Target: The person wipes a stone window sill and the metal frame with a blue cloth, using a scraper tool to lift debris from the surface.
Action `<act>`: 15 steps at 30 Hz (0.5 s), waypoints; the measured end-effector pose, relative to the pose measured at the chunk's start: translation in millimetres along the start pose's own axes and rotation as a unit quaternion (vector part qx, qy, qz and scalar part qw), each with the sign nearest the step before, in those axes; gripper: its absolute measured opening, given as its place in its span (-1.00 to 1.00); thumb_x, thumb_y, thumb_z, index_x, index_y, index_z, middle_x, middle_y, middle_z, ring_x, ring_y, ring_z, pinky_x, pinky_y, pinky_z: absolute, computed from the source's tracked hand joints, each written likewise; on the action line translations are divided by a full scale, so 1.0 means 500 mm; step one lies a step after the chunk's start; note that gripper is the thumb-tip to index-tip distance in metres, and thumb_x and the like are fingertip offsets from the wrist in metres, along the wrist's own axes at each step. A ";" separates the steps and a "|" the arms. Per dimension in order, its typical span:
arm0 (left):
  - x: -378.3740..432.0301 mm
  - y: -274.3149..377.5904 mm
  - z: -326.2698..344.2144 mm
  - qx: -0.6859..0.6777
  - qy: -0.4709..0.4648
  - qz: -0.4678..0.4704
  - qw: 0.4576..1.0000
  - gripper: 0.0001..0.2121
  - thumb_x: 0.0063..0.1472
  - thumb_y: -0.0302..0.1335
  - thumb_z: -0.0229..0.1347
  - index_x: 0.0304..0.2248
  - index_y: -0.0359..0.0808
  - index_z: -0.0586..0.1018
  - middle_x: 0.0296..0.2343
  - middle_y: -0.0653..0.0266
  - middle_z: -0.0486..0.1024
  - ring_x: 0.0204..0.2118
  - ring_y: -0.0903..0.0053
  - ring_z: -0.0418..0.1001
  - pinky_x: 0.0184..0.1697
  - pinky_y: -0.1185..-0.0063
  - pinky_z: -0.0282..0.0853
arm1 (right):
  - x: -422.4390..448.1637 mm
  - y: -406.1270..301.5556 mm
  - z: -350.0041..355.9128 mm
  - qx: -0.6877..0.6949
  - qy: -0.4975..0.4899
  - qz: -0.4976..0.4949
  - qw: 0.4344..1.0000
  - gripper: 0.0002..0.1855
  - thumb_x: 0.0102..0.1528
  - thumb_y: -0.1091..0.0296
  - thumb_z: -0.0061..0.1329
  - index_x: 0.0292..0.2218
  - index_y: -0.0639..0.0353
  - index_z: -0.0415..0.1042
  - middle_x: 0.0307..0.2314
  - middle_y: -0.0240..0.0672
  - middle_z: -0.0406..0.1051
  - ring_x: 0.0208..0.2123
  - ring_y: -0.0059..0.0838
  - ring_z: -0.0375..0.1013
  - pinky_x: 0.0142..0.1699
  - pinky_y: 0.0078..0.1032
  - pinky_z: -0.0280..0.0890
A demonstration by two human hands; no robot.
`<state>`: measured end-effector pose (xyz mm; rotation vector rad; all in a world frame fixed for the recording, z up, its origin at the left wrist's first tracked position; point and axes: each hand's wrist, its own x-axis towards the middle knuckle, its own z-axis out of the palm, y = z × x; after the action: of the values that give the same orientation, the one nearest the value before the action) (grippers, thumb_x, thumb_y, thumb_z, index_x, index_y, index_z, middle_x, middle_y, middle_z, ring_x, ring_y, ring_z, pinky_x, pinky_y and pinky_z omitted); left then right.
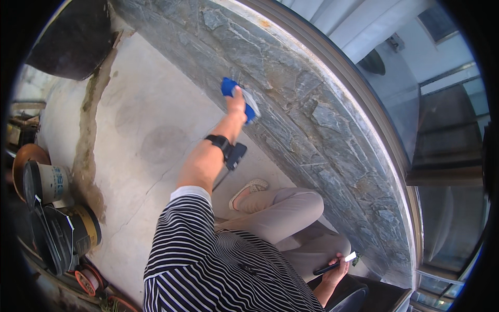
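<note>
My left hand [236,106], arm stretched out, grips a blue and white cloth or pad [229,86] against the lower grey stone-clad wall [288,93]. Motion blur hides its exact kind. A black strap with a small black device [235,156] is around my left forearm. Near my knee, my right hand [336,271] holds a slim tool with a black handle [326,268] and a bright white flat end [350,256]; a scraper or small knife, I cannot tell which. My bent legs in beige trousers [280,222] lie beside the wall.
Concrete floor [128,117] with a crack and a damp strip runs along the wall. Several lidded buckets [84,230] and a red-rimmed reel [89,279] stand at left. A large dark container [74,43] is at upper left. Above the wall runs a window frame [374,101].
</note>
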<state>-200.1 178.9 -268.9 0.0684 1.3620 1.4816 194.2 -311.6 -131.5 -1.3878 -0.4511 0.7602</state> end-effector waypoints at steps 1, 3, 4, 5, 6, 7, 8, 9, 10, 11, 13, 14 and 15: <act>0.023 0.037 -0.006 0.005 0.004 0.024 1.000 -0.24 0.17 -0.08 0.04 0.17 -0.37 0.01 0.08 0.01 0.18 0.07 0.25 0.24 0.09 0.39 0.16 | 0.000 0.000 -0.007 0.009 0.006 -0.001 1.000 -0.85 0.12 0.40 -0.10 -0.33 0.32 0.37 -0.45 -0.20 0.45 -0.66 -0.58 0.34 -0.58 -0.69 0.26; 0.026 0.087 0.002 0.035 0.030 -0.011 0.999 -0.22 0.17 -0.07 0.04 0.19 -0.33 -0.04 0.12 0.04 0.12 0.11 0.24 0.20 0.11 0.39 0.14 | -0.006 -0.001 -0.021 0.003 0.019 0.000 1.000 -0.84 0.12 0.39 -0.09 -0.33 0.32 0.36 -0.46 -0.20 0.44 -0.65 -0.58 0.33 -0.58 -0.69 0.25; 0.028 0.083 0.001 0.046 0.016 -0.027 0.998 -0.22 0.18 -0.06 0.02 0.20 -0.30 -0.08 0.14 0.05 0.09 0.14 0.25 0.16 0.12 0.39 0.13 | -0.009 0.000 -0.030 0.007 0.024 -0.002 1.000 -0.84 0.12 0.39 -0.10 -0.32 0.32 0.36 -0.46 -0.21 0.43 -0.65 -0.59 0.33 -0.58 -0.69 0.25; 0.024 0.064 0.003 0.047 0.014 -0.029 0.998 -0.22 0.18 -0.06 0.02 0.20 -0.30 -0.08 0.14 0.05 0.09 0.14 0.25 0.16 0.12 0.39 0.13 | -0.010 0.000 -0.037 0.011 0.030 -0.003 0.999 -0.84 0.12 0.39 -0.10 -0.32 0.32 0.35 -0.46 -0.21 0.43 -0.65 -0.59 0.33 -0.58 -0.69 0.25; 0.022 0.032 -0.003 0.016 0.010 -0.018 1.000 -0.24 0.18 -0.07 0.02 0.19 -0.27 -0.06 0.13 0.07 0.10 0.12 0.27 0.18 0.10 0.34 0.16 | -0.008 0.000 -0.035 0.012 0.029 -0.004 1.000 -0.84 0.12 0.39 -0.10 -0.32 0.32 0.35 -0.46 -0.21 0.43 -0.65 -0.59 0.33 -0.58 -0.69 0.25; 0.019 -0.007 -0.005 -0.014 0.004 -0.007 1.000 -0.26 0.18 -0.07 0.02 0.19 -0.25 -0.05 0.12 0.09 0.12 0.10 0.28 0.20 0.08 0.30 0.18 | -0.006 -0.001 -0.031 0.009 0.026 -0.006 1.000 -0.84 0.12 0.39 -0.11 -0.31 0.32 0.35 -0.46 -0.21 0.43 -0.65 -0.59 0.32 -0.58 -0.69 0.25; 0.019 -0.060 -0.007 0.002 0.037 -0.027 0.999 -0.28 0.19 -0.08 0.01 0.18 -0.25 -0.04 0.11 0.10 0.13 0.10 0.31 0.20 0.08 0.31 0.19 | -0.004 -0.002 -0.024 0.006 0.020 -0.006 1.000 -0.84 0.13 0.39 -0.12 -0.30 0.32 0.34 -0.46 -0.22 0.43 -0.65 -0.59 0.32 -0.58 -0.69 0.25; 0.001 -0.120 0.001 0.020 0.069 -0.050 0.996 -0.29 0.20 -0.09 0.00 0.18 -0.24 -0.03 0.11 0.11 0.13 0.09 0.34 0.21 0.08 0.33 0.19 | -0.004 -0.004 -0.020 0.004 0.021 -0.005 1.000 -0.84 0.13 0.39 -0.12 -0.30 0.32 0.34 -0.46 -0.22 0.43 -0.65 -0.59 0.32 -0.58 -0.69 0.25; -0.059 -0.181 0.015 -0.010 0.046 -0.096 0.994 -0.31 0.20 -0.09 0.00 0.18 -0.23 -0.02 0.10 0.12 0.15 0.07 0.34 0.23 0.07 0.34 0.21 | -0.007 -0.004 -0.018 -0.005 0.027 -0.006 1.000 -0.84 0.13 0.40 -0.12 -0.30 0.32 0.34 -0.46 -0.22 0.43 -0.65 -0.59 0.32 -0.58 -0.69 0.25; -0.123 -0.239 0.026 -0.034 0.027 -0.131 0.990 -0.31 0.20 -0.08 0.01 0.17 -0.22 0.00 0.09 0.11 0.17 0.05 0.34 0.26 0.04 0.35 0.25 | -0.007 -0.005 -0.013 -0.012 0.027 -0.008 1.000 -0.84 0.13 0.40 -0.13 -0.30 0.32 0.34 -0.46 -0.21 0.43 -0.65 -0.59 0.32 -0.58 -0.69 0.24; -0.269 -0.305 0.055 -0.031 0.024 -0.263 0.964 -0.30 0.20 -0.04 -0.03 0.15 -0.31 0.02 0.09 0.02 0.16 0.07 0.30 0.25 0.10 0.41 0.17 | -0.007 -0.007 -0.003 -0.041 0.033 0.004 0.999 -0.85 0.12 0.36 -0.14 -0.33 0.27 0.33 -0.47 -0.25 0.41 -0.62 -0.57 0.32 -0.54 -0.68 0.25; -0.283 -0.375 0.053 -0.034 0.003 -0.287 0.957 -0.28 0.19 -0.01 -0.04 0.14 -0.34 0.03 0.10 0.01 0.13 0.08 0.31 0.23 0.10 0.40 0.17 | 0.004 -0.007 0.017 -0.035 0.017 0.004 0.999 -0.85 0.12 0.39 -0.13 -0.32 0.29 0.34 -0.46 -0.22 0.42 -0.64 -0.57 0.33 -0.56 -0.68 0.25; -0.360 -0.401 0.069 -0.040 -0.027 -0.324 0.945 -0.26 0.19 0.01 -0.05 0.15 -0.38 0.03 0.13 0.02 0.08 0.11 0.29 0.18 0.11 0.34 0.15 | 0.001 0.000 0.011 -0.029 0.026 0.003 0.999 -0.86 0.12 0.42 -0.11 -0.30 0.31 0.35 -0.45 -0.20 0.44 -0.65 -0.57 0.33 -0.57 -0.68 0.26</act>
<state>25.7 31.7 -302.3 -0.3599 1.1261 0.9647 190.8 -307.4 -130.9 -1.4610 -0.4314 0.7180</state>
